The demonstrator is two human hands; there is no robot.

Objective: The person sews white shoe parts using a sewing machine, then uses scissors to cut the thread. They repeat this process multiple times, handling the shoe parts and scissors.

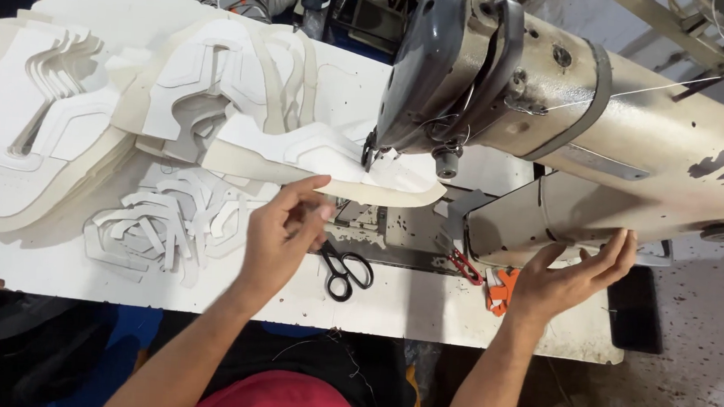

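The white table (56, 273) carries everything here, and the big beige sewing machine (601, 134) stands across its right half, its dark head hanging over the needle area. To the left lie stacks of white cut shoe-upper panels (40, 125), with a loose heap of thinner white trim pieces (155, 224) just in front of them. One white and cream shoe-upper piece (331, 164) lies with its right end under the presser foot (371, 155), so the step in hand looks like feeding this piece for a seam. The left hand (281, 228) pinches its near edge between thumb and fingertips, a closed grip on the material. The right hand (580, 271) is spread and empty, palm up beside the machine's base, touching nothing I can be sure of. Black scissors (345, 269) lie just beside the left hand, a small orange clip (501, 289) near the right. Any stitching seems to call for steadying the piece flat and aligned.
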